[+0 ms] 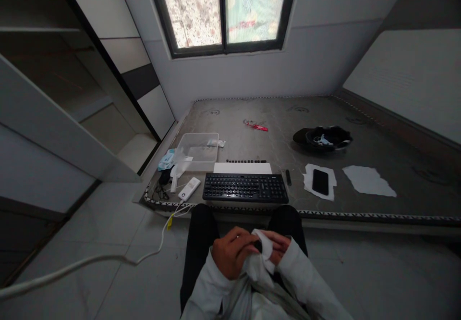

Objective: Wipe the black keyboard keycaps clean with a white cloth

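A bare mattress (378, 132) carries a keyboard (245, 188), phone (320, 181), plastic tray (198, 149) and cap (322, 139).

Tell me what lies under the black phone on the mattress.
The black phone lies on a white paper sheet, whose edges show around it. The part beneath the phone is hidden.
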`<state>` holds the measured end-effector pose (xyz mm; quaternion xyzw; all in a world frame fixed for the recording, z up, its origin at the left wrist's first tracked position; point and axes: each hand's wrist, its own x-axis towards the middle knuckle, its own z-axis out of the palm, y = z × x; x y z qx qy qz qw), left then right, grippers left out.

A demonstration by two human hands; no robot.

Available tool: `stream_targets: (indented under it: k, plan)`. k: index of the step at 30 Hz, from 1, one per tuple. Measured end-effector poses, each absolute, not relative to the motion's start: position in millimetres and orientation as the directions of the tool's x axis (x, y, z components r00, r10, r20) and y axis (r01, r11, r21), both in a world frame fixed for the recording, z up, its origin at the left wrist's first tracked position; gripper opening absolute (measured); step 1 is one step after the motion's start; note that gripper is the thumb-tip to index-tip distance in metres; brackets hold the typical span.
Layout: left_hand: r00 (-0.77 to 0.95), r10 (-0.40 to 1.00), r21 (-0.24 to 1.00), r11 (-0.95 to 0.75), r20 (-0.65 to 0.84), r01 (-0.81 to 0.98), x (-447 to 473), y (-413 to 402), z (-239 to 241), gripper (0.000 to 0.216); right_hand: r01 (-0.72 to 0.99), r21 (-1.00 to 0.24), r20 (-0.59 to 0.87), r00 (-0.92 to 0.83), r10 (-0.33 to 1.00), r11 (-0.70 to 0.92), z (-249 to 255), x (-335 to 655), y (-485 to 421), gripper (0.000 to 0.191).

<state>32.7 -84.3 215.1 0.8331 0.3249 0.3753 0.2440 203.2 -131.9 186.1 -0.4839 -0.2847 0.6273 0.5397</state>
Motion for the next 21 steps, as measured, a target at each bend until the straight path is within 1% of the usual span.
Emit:
stream_targets:
  k: [3,7,10,12,15,17,19,21]
  plan:
    - [0.438,0.738,0.653,-0.667,0.512,0.360,35,-88,210,0.020,-0.352,-0.908,-0.269,0.080,0.960,-0.225,190,197,-133,0.039]
    - [0.402,0.714,0.592,-0.700,0.573,0.399,39,-93,212,0.016,-0.296,-0.930,-0.248,0.066,0.966,-0.219,195,189,-135,0.037]
    - [0.358,0.721,0.597,-0.692,0.593,0.405,40,-94,215,0.014,-0.251,-0.941,-0.251,0.073,0.965,-0.225,188,188,-134,0.039]
    - [0.392,0.726,0.607,-0.688,0.566,0.399,40,-92,215,0.016,-0.228,-0.944,-0.266,0.099,0.959,-0.239,182,190,-133,0.042]
    - [0.487,0.739,0.646,-0.660,0.466,0.383,39,-89,214,0.018,-0.206,-0.944,-0.286,0.111,0.952,-0.259,178,193,-130,0.040]
    - [0.483,0.767,0.691,-0.618,0.423,0.375,39,-87,213,0.017,-0.220,-0.944,-0.278,0.133,0.951,-0.245,178,194,-128,0.039]
    - [0.447,0.791,0.719,-0.589,0.418,0.368,39,-86,212,0.016,-0.227,-0.943,-0.279,0.150,0.949,-0.241,179,194,-126,0.039]
    - [0.418,0.803,0.728,-0.577,0.424,0.371,40,-87,211,0.016,-0.197,-0.950,-0.273,0.152,0.950,-0.241,177,193,-124,0.040]
